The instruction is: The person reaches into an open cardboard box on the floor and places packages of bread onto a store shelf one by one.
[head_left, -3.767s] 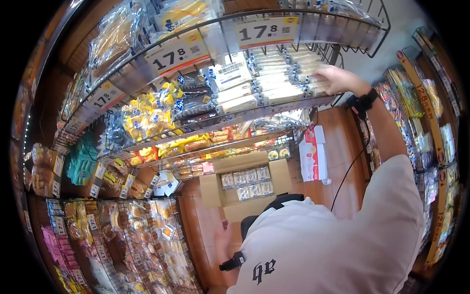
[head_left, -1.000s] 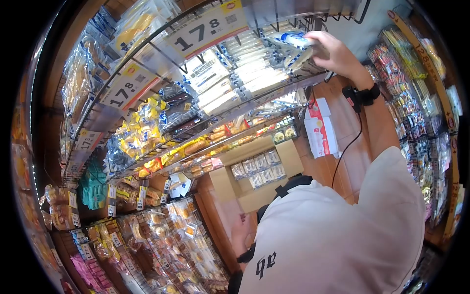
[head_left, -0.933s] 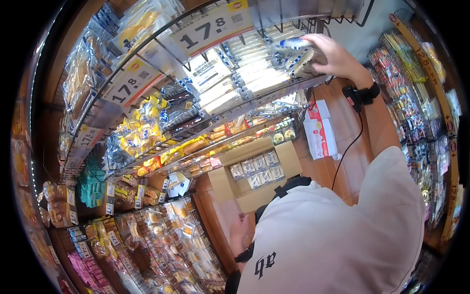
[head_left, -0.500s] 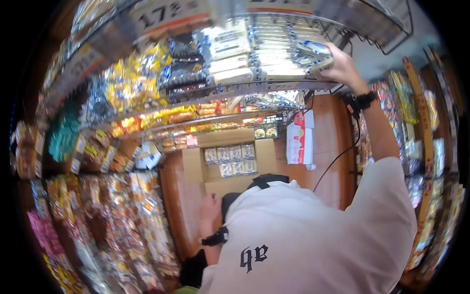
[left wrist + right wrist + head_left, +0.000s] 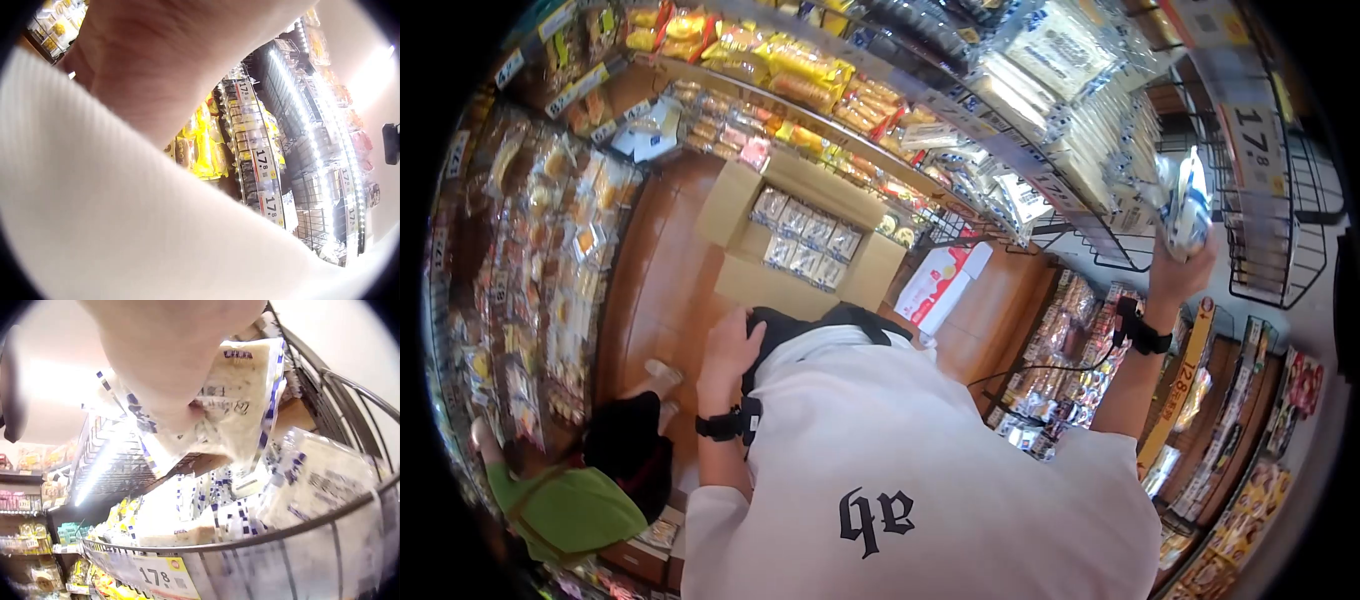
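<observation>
My right hand (image 5: 1182, 272) grips a flat packet of bread (image 5: 1190, 210) at the end of the wire shelf. In the right wrist view the packet (image 5: 240, 394) is clear wrap with blue-checked edges, and the thumb and fingers pinch its near side. More such packets (image 5: 325, 481) lie below it behind the curved wire rim (image 5: 275, 536). My left hand (image 5: 730, 345) rests at the dark-clothed leg, fingers relaxed, holding nothing. In the left wrist view only part of that hand (image 5: 162, 56) shows above the pale shirt.
An open carton (image 5: 740, 285) with several small packs (image 5: 805, 240) stands on the floor before me. Beside it is a white and red box (image 5: 940, 285). A person in green (image 5: 580, 515) is behind at the left. A black cable (image 5: 1040, 368) trails from my right wrist.
The head view has swung toward the right. My right hand still holds the bread, now tipped upright near the shelf end. My left hand has come to the leg.
</observation>
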Tool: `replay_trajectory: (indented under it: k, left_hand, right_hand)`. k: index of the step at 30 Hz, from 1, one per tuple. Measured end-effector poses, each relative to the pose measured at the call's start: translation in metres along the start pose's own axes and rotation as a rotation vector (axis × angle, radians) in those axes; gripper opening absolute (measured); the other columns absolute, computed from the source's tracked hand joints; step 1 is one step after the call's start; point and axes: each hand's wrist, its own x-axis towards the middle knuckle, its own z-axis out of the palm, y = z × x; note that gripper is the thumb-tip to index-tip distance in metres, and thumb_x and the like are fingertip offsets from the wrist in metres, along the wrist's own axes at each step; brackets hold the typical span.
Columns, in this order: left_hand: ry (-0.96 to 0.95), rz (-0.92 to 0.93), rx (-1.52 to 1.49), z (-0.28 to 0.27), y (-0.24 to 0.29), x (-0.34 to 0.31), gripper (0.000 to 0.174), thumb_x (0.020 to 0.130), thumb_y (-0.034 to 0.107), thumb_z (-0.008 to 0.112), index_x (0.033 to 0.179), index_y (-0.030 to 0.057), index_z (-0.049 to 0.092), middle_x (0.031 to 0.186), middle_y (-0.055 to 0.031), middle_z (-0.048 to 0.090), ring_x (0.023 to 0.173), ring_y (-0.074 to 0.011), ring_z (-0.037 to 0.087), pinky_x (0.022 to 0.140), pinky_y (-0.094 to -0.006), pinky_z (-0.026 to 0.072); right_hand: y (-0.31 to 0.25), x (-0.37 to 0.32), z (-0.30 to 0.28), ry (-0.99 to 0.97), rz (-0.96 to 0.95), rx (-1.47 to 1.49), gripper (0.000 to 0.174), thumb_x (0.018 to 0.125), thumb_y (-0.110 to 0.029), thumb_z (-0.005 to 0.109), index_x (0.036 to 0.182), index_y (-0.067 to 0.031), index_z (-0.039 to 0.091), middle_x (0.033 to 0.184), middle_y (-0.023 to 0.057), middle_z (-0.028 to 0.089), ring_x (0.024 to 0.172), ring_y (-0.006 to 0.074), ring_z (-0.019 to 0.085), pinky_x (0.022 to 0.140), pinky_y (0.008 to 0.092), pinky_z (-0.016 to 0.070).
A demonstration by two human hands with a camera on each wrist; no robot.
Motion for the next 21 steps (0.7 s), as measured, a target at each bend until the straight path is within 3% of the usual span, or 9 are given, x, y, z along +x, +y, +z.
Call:
replay_trajectory:
  k: [2, 6, 8, 9, 11, 13, 17, 19, 21]
  left_hand:
    - [-0.019, -0.019, -0.012, 0.002, -0.003, -0.001, 0.035, 0.093, 0.029, 0.065, 0.111, -0.0007, 0.063, 0.111, -0.0222, 0.069, 0.104, -0.0417, 0.064, 0.091, -0.0487, 0.0512]
    - [-0.014, -0.027, -0.013, 0.0, -0.002, -0.002, 0.035, 0.093, 0.029, 0.064, 0.112, -0.0005, 0.063, 0.112, -0.0219, 0.068, 0.106, -0.0407, 0.064, 0.092, -0.0481, 0.0509]
    - [0.019, -0.033, 0.0, -0.001, -0.004, -0.006, 0.034, 0.094, 0.029, 0.064, 0.112, -0.0001, 0.063, 0.113, -0.0215, 0.068, 0.106, -0.0404, 0.064, 0.093, -0.0479, 0.0508]
    - [0.026, -0.04, 0.007, -0.002, -0.005, -0.009, 0.034, 0.094, 0.029, 0.064, 0.113, 0.0, 0.063, 0.113, -0.0215, 0.068, 0.106, -0.0404, 0.064, 0.093, -0.0478, 0.0507]
    - [0.045, -0.055, 0.02, -0.004, -0.005, -0.015, 0.034, 0.095, 0.029, 0.063, 0.114, 0.0001, 0.063, 0.113, -0.0213, 0.068, 0.107, -0.0402, 0.064, 0.093, -0.0477, 0.0506]
    - [0.058, -0.086, 0.03, -0.004, -0.005, -0.024, 0.035, 0.095, 0.029, 0.063, 0.115, 0.0, 0.063, 0.115, -0.0214, 0.068, 0.107, -0.0402, 0.064, 0.094, -0.0476, 0.0503]
    - [0.059, -0.126, 0.025, 0.001, -0.01, -0.035, 0.036, 0.095, 0.029, 0.063, 0.116, 0.0, 0.063, 0.116, -0.0216, 0.068, 0.109, -0.0402, 0.064, 0.095, -0.0468, 0.0501]
    - [0.051, -0.131, 0.026, 0.001, -0.011, -0.038, 0.035, 0.095, 0.029, 0.063, 0.116, 0.0002, 0.063, 0.117, -0.0214, 0.068, 0.11, -0.0402, 0.064, 0.095, -0.0465, 0.0502]
    - [0.065, -0.134, 0.015, 0.0, -0.009, -0.039, 0.035, 0.095, 0.028, 0.064, 0.116, 0.0003, 0.063, 0.117, -0.0213, 0.068, 0.11, -0.0402, 0.063, 0.095, -0.0464, 0.0504]
  right_hand:
    - [-0.003, 0.026, 0.011, -0.037, -0.166, -0.206, 0.069, 0.07, -0.027, 0.092, 0.127, -0.0041, 0.06, 0.118, 0.0147, 0.069, 0.105, 0.0356, 0.068, 0.089, 0.0391, 0.0561]
    - [-0.02, 0.072, 0.048, -0.284, -0.091, -0.009, 0.069, 0.072, -0.021, 0.085, 0.133, -0.0068, 0.056, 0.115, 0.0146, 0.071, 0.103, 0.0332, 0.07, 0.088, 0.0413, 0.0556]
    - [-0.042, 0.107, 0.058, -0.66, 0.297, -0.204, 0.071, 0.073, -0.029, 0.081, 0.137, -0.0092, 0.057, 0.114, 0.0166, 0.072, 0.105, 0.0344, 0.069, 0.093, 0.0431, 0.0541]
    - [-0.019, 0.114, 0.08, -0.663, 0.296, -0.11, 0.076, 0.071, -0.035, 0.08, 0.139, -0.0105, 0.056, 0.112, 0.0186, 0.072, 0.107, 0.0374, 0.069, 0.095, 0.0431, 0.0529]
    - [0.052, 0.127, 0.133, -0.865, 0.255, 0.312, 0.054, 0.081, -0.028, 0.075, 0.127, -0.0029, 0.064, 0.106, 0.0121, 0.074, 0.101, 0.0251, 0.07, 0.086, 0.0344, 0.0529]
    - [0.12, 0.132, 0.19, -1.037, 0.288, 0.643, 0.046, 0.085, -0.015, 0.071, 0.128, 0.0015, 0.062, 0.109, 0.0081, 0.072, 0.1, 0.0169, 0.067, 0.085, 0.0305, 0.0521]
    - [0.08, 0.153, 0.191, -0.972, 0.308, 0.629, 0.056, 0.086, -0.024, 0.08, 0.132, 0.0022, 0.061, 0.117, 0.0104, 0.07, 0.105, 0.0162, 0.066, 0.091, 0.0309, 0.0509]
    - [0.073, 0.152, 0.193, -0.858, 0.336, 0.483, 0.071, 0.084, -0.04, 0.08, 0.136, 0.0026, 0.058, 0.121, 0.0132, 0.069, 0.111, 0.0204, 0.065, 0.095, 0.0348, 0.0497]
    - [0.064, 0.147, 0.188, -0.861, 0.632, 0.419, 0.087, 0.081, -0.055, 0.079, 0.141, 0.0024, 0.054, 0.127, 0.0143, 0.066, 0.117, 0.0253, 0.062, 0.099, 0.0394, 0.0476]
